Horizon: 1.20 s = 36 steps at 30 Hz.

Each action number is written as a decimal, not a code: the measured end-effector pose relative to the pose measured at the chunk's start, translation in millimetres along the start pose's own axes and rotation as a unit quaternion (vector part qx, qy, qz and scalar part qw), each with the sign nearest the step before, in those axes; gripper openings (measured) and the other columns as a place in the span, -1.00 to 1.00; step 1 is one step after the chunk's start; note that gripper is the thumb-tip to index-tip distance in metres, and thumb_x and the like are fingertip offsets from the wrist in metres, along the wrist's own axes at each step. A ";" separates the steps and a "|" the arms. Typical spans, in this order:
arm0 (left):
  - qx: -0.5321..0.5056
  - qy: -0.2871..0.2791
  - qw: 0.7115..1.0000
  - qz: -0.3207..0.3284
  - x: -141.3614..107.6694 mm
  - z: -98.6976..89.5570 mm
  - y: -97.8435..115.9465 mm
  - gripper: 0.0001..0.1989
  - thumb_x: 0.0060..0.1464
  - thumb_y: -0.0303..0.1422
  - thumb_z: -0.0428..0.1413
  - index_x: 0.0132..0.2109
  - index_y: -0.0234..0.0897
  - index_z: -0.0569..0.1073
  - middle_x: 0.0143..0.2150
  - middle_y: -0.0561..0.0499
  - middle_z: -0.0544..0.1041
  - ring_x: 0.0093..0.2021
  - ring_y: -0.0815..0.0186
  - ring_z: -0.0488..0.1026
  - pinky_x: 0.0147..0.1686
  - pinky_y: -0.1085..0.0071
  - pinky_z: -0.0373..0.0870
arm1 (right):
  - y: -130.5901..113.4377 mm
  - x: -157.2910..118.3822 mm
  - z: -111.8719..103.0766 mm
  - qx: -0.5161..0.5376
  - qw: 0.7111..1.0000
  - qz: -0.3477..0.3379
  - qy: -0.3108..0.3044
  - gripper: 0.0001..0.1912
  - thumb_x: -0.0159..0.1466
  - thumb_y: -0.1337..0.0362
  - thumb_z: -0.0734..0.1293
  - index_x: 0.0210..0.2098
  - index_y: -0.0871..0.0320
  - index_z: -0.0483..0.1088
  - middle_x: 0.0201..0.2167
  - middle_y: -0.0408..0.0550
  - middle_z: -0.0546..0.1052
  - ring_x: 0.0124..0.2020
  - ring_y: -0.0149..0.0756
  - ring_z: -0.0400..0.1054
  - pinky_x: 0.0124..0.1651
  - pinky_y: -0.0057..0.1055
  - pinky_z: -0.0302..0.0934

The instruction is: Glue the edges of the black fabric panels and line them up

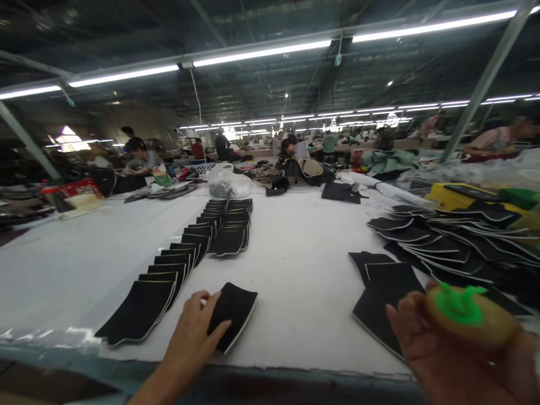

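My left hand [194, 332] holds a small black panel [236, 309] by its left side, thumb and fingers on it, near the table's front edge. At the lower right my right hand [455, 360] is wrapped round a yellowish rounded object with a bright green top [468, 309]. Beneath and behind that hand lie loose black panels [379, 304]. To the left of my left hand a long overlapping row of black panels [143, 304] runs away over the white table [295, 270], beside a shorter row [230, 239].
A large heap of black pieces [442, 242] lies at the right, with a yellow item [455, 197] behind it. At the back are a clear plastic bag [228, 181], black and beige pieces [310, 170] and a flat black piece [341, 192]. People sit at farther tables.
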<state>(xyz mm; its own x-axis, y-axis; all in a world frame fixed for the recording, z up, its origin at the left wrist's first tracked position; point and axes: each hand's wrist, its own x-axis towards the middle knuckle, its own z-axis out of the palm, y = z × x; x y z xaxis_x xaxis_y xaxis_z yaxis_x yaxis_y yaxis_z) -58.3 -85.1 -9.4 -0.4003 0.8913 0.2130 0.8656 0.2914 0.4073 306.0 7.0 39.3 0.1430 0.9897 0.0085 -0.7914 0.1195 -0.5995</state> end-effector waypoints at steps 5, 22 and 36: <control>0.029 -0.174 0.984 0.023 3.1 10.8 38.9 -0.43 0.02 -0.31 0.03 0.21 -0.33 0.28 0.06 -0.19 0.30 0.09 0.07 0.27 0.07 0.23 0.25 | 24.1 -10.3 17.3 -0.001 0.997 0.073 -0.032 -0.54 0.13 -0.10 0.43 -0.03 -0.08 0.45 -0.03 -0.11 0.52 -0.21 -0.03 0.49 -0.11 0.01 0.43; 0.098 -0.249 0.962 0.052 13.6 2.4 56.0 -0.53 -0.10 -0.53 0.04 0.03 -0.34 0.41 0.02 -0.22 0.28 0.02 0.05 0.31 -0.04 0.25 0.31 | 72.6 -11.3 25.4 -0.056 0.986 0.144 -0.061 -0.57 0.13 0.01 0.45 -0.05 0.04 0.47 -0.05 0.01 0.53 -0.07 0.03 0.43 -0.10 -0.02 0.41; 0.079 -0.231 0.966 0.086 38.7 1.4 51.1 -0.73 -0.02 -0.55 -0.04 -0.22 -0.33 0.51 -0.23 -0.17 0.38 -0.34 0.11 0.41 -0.26 0.21 0.31 | 82.1 -10.8 43.9 -0.173 0.975 0.065 -0.123 -0.45 0.03 0.16 0.53 0.01 0.01 0.40 -0.16 -0.07 0.51 -0.16 -0.17 0.40 -0.18 -0.34 0.42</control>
<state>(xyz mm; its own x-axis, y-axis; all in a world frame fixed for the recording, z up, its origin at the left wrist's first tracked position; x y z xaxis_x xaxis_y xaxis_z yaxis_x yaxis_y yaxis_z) -29.1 -35.2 18.4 -0.1003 0.9806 -0.1684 0.9572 0.1413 0.2526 213.3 9.6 25.2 -0.1256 0.9887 0.0813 -0.5387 0.0008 -0.8425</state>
